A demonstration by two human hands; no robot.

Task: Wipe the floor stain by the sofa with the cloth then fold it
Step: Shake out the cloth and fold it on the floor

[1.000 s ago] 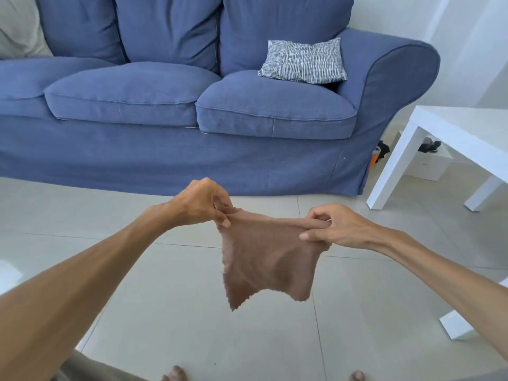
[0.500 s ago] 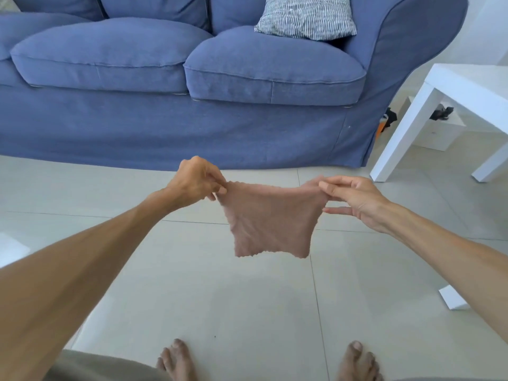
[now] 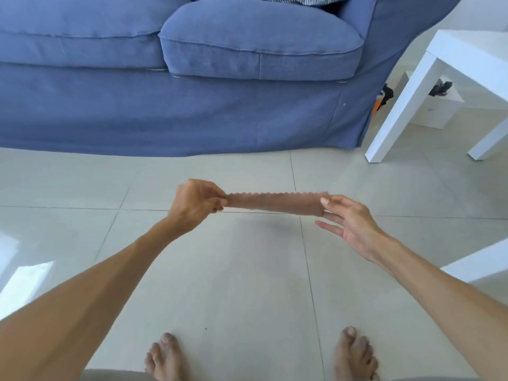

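A pinkish-brown cloth (image 3: pixel 275 203) with a zigzag edge is stretched flat in the air between my hands, above the tiled floor (image 3: pixel 247 270). My left hand (image 3: pixel 193 203) pinches its left end with closed fingers. My right hand (image 3: pixel 347 225) grips the right end between thumb and forefinger, the other fingers spread out below. The cloth appears as a narrow horizontal band, seen nearly edge-on. No stain stands out on the pale tiles below it.
The blue sofa (image 3: pixel 192 105) fills the far side. A white side table (image 3: pixel 450 78) stands at the right with a white box (image 3: pixel 439 111) under it. My bare feet (image 3: pixel 165 358) are at the bottom edge. A white object (image 3: pixel 478 259) lies at the right.
The cloth hung down as a wide sheet before; now it is pulled taut and level, showing as a thin strip. My hands have moved further apart. The view has tilted down toward the floor.
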